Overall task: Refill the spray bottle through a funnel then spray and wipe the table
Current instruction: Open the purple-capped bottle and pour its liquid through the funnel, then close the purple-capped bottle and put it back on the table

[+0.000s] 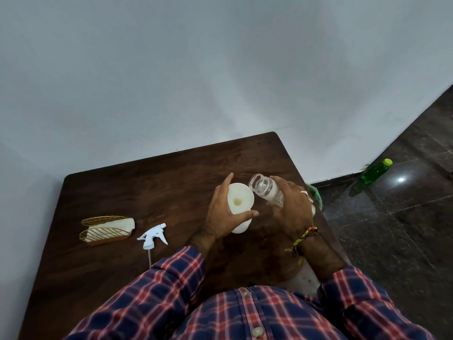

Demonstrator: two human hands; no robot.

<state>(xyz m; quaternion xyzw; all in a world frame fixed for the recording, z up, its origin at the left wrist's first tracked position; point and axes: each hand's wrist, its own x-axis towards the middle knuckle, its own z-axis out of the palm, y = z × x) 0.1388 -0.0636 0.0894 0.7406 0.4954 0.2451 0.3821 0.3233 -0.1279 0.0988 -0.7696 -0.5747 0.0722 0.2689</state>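
Note:
A white funnel (241, 198) sits in the mouth of a white spray bottle body (241, 227) standing on the dark wooden table (147, 187). My left hand (221, 212) curls around the funnel's rim, thumb at the near side. My right hand (291, 209) grips a clear uncapped bottle (264, 188), tilted with its open mouth at the funnel's right edge. The white trigger spray head (153, 235) with its dip tube lies on the table to the left, apart from the bottle.
A gold wire napkin holder (105, 230) with white napkins stands at the table's left. A green cloth (316, 195) shows behind my right hand at the table's right edge. A green bottle (376, 171) lies on the dark floor by the wall.

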